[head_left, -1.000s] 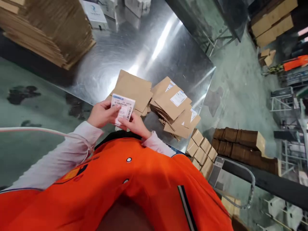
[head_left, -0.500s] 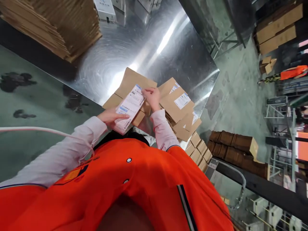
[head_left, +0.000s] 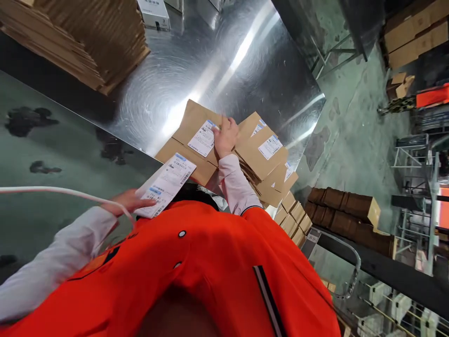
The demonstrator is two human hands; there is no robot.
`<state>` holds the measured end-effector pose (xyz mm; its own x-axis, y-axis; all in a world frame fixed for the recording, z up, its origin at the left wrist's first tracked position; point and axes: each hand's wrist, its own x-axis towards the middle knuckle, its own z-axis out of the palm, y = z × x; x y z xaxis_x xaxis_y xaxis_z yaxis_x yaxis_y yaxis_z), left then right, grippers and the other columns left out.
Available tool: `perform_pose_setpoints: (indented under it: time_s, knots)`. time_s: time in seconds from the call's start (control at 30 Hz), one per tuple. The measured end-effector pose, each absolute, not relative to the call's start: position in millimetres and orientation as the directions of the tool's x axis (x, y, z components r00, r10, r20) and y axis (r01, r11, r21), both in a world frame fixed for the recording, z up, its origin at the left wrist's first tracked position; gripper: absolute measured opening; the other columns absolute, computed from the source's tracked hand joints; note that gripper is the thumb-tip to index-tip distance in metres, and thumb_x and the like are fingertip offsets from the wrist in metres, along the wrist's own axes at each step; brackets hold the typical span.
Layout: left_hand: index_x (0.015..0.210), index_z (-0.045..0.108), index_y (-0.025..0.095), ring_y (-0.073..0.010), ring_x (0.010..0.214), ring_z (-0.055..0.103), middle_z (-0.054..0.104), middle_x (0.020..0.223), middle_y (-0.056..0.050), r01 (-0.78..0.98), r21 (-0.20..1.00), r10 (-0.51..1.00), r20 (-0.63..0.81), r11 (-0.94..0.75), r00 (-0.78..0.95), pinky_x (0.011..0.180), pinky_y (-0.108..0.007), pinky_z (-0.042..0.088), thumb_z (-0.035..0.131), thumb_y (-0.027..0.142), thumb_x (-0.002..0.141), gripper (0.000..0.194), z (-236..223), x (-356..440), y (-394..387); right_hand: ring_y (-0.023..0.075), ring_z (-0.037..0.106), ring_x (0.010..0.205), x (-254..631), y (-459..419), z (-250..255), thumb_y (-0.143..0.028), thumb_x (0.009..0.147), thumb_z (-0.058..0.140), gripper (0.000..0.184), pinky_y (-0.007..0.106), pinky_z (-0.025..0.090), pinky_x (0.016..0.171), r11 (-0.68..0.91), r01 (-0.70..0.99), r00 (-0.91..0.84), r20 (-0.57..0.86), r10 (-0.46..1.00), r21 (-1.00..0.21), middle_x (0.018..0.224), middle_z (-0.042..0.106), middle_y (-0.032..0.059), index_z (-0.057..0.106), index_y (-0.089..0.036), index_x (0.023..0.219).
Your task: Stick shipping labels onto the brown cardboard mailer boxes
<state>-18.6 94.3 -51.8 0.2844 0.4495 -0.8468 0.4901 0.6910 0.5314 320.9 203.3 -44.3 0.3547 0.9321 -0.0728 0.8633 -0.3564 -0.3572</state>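
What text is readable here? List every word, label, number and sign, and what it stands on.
Nothing is sharp enough to quote.
Label sheet in the left hand: printed lines and barcodes, too small to read.
Label beside the right hand on a kraft mailer: too small.
Label on the stacked mailers: too small.
White carton: dark print, too blurred.

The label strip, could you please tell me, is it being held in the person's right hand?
No, the label strip lies against the left hand, while the right hand rests on a cardboard mailer.
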Motion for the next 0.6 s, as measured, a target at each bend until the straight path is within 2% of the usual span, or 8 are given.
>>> perform_pose_setpoints:
  time_s: [0.1,0.2,0.3,0.33,0.4,0.47,0.53,0.6]
  knots:
    - [0.08,0.08,0.019,-0.0393,0.087,0.078,0.083,0.084,-0.012,0.402,0.513,0.486,-0.856,0.759,0.175,0.076,-0.044,0.066,0.095,0.046,0.038,0.051,-39,-41,95,0.0285,0.025,0.165,300,201,-50,-0.04,0.108,0.061,0.062,0.063,0.005,0.134,-0.001,0.943,-0.041,-0.12,0.992,-0.334,0.175,0.035,0.0197,0.046,-0.012,0.162]
    - [0.094,0.081,0.014,-0.0377,0.101,0.077,0.084,0.099,-0.012,0.292,0.57,0.567,-0.817,0.768,0.104,0.091,-0.045,0.064,0.095,0.042,0.044,0.059,-21,-24,129,0.0353,0.015,0.169,281,193,-51,-0.049,0.11,0.056,0.074,0.071,-0.003,0.131,-0.014,0.953,-0.037,-0.164,0.986,-0.304,0.178,0.025,0.0235,0.036,-0.006,0.166]
    - [0.112,0.078,0.006,-0.0339,0.116,0.073,0.081,0.119,-0.016,0.322,0.722,0.743,-0.665,0.613,0.077,0.107,-0.047,0.057,0.083,0.043,0.072,0.055,-11,23,175,0.0278,0.02,0.169,277,164,-43,-0.046,0.109,0.058,0.06,0.056,-0.001,0.138,0.235,0.901,-0.319,-0.19,0.929,-0.366,0.177,0.036,0.0118,0.051,-0.013,0.159]
    - [0.118,0.076,0.003,-0.033,0.123,0.07,0.079,0.127,-0.017,0.403,0.759,0.802,-0.59,0.512,0.092,0.113,-0.047,0.053,0.076,0.04,0.081,0.052,-10,41,189,0.0234,0.027,0.166,279,150,-39,-0.043,0.11,0.057,0.052,0.048,0.006,0.14,0.225,0.895,-0.321,-0.206,0.924,-0.386,0.173,0.043,0.007,0.056,-0.018,0.155]
    - [0.127,0.073,0.0,-0.0326,0.137,0.062,0.07,0.145,-0.02,0.604,0.749,0.865,-0.465,0.271,0.188,0.122,-0.047,0.043,0.063,0.032,0.094,0.047,-11,72,210,0.0235,0.044,0.156,286,120,-31,-0.04,0.112,0.048,0.048,0.042,0.028,0.135,-0.054,0.934,-0.036,-0.246,0.969,-0.352,0.164,0.055,0.0112,0.058,-0.017,0.153]
    - [0.135,0.07,-0.001,-0.0344,0.147,0.054,0.061,0.156,-0.022,0.732,0.675,0.849,-0.438,0.094,0.295,0.126,-0.048,0.037,0.056,0.028,0.099,0.049,-14,94,221,0.0323,0.059,0.139,290,92,-26,-0.041,0.112,0.043,0.056,0.048,0.05,0.118,-0.41,0.874,0.345,-0.26,0.902,-0.261,0.151,0.06,0.0256,0.055,-0.005,0.153]
    - [0.14,0.068,0.0,-0.0362,0.151,0.05,0.059,0.159,-0.02,0.784,0.621,0.825,-0.455,0.025,0.334,0.127,-0.049,0.036,0.053,0.028,0.1,0.051,-15,104,223,0.0386,0.064,0.13,286,75,-25,-0.044,0.109,0.048,0.06,0.052,0.059,0.104,-0.545,0.813,0.49,-0.264,0.831,-0.204,0.145,0.06,0.032,0.056,0.0,0.15]
    - [0.139,0.069,0.005,-0.0365,0.151,0.05,0.063,0.155,-0.016,0.802,0.597,0.853,-0.425,0.014,0.302,0.127,-0.049,0.036,0.055,0.028,0.096,0.051,-11,105,219,0.0391,0.063,0.135,279,68,-28,-0.043,0.106,0.058,0.057,0.05,0.06,0.104,-0.571,0.78,0.526,-0.227,0.82,-0.255,0.149,0.06,0.029,0.06,-0.007,0.149]
